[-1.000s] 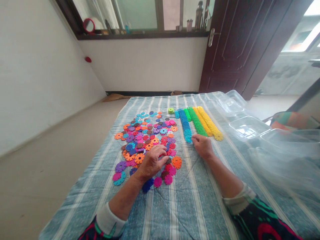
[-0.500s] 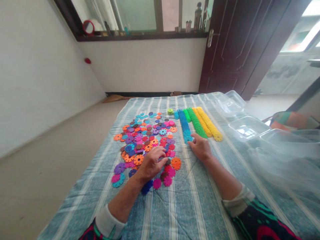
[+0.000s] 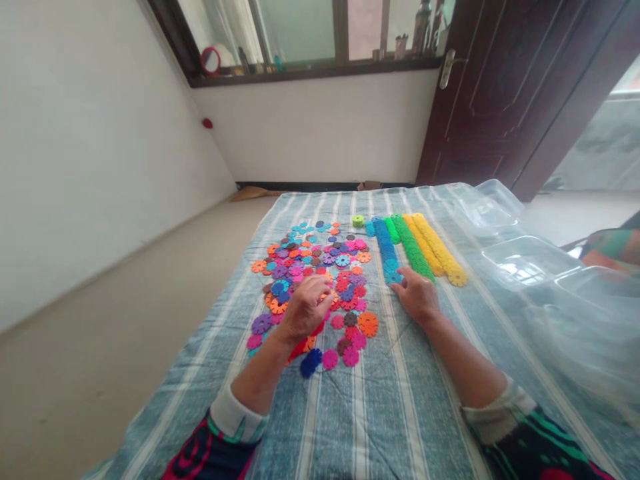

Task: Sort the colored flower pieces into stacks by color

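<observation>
1. Discs (image 3: 343, 260): some lay hidden behind the left hand (image 3: 307, 307).
2. Right hand (image 3: 419, 295): hold, if any, was too small to tell.
3. Near tubs (image 3: 595, 293): were blurred, cut by right edge.
4. Door (image 3: 500, 80): top was cut off.
5. Sleeves (image 3: 210, 450): ran off bottom edge.

Brown door (image 3: 500, 93); red-rimmed mirror (image 3: 211, 61) (on the sill (image 3: 320, 72)); flask (image 3: 421, 28)

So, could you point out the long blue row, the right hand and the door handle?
Long blue row (image 3: 385, 243): head view, middle of its length.
Right hand (image 3: 419, 294): head view, back of the hand.
Door handle (image 3: 447, 70): head view, its plate.
</observation>
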Motion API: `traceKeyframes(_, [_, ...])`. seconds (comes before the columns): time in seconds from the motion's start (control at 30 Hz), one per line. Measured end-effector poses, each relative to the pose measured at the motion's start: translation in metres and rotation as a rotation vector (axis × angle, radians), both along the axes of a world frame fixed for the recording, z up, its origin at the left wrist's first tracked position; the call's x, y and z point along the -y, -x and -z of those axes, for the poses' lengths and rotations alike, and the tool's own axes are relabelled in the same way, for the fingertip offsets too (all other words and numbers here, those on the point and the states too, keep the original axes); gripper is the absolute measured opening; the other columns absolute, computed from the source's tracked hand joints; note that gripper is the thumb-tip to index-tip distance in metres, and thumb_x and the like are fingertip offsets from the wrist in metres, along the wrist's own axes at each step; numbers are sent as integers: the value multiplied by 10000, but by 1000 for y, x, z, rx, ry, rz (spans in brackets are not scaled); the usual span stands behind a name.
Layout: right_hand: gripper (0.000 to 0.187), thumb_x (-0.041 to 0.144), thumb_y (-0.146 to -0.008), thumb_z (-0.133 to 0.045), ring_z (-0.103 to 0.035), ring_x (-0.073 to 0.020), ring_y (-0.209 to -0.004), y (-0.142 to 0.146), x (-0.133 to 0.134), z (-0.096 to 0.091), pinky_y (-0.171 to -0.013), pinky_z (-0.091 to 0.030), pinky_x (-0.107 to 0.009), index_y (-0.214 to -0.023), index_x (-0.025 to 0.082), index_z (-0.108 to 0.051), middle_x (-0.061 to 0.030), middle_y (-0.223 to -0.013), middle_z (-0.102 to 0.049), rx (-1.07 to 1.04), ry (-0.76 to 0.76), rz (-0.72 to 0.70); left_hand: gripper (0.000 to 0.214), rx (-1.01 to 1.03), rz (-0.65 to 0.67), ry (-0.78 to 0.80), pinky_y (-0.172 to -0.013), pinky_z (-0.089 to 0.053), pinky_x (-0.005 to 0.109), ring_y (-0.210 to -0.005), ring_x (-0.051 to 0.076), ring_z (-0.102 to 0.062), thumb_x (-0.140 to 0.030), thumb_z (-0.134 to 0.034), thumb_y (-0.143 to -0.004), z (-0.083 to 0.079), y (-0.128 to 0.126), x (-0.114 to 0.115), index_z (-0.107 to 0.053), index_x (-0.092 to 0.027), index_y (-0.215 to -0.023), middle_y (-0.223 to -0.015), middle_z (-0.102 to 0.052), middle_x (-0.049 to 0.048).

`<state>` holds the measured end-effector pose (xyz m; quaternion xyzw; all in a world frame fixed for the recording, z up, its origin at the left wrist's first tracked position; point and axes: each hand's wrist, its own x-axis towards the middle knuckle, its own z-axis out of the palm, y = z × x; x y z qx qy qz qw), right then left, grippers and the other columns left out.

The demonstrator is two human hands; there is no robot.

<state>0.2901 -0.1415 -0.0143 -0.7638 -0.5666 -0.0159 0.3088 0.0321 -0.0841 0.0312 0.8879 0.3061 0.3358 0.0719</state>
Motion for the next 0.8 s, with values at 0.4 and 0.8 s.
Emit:
traceKeyframes(0.4, [269,342,-824,-539,-636,-188,-709,6,7,4,-616,-388,-258,-1005,194,-673,-51,-789,-705,21,-74,9,146,-75,-316,-2,-861,-481,330,-886,192,-614,-151,-502,-776,3,34,-31,-583,-182,-658,-828,-679,65])
traceKeyframes(0.8, [270,327,-840,-466,-659,-183,-741,14,14,6,-655,-421,-246,-885,224,-712,-46,-840,-732,-19,-191,-116,150,-88,-539,70,-855,-468,318,-865,202,-617,-174,-493,-751,0,56,-43,-622,-182,-675,-832,-692,68])
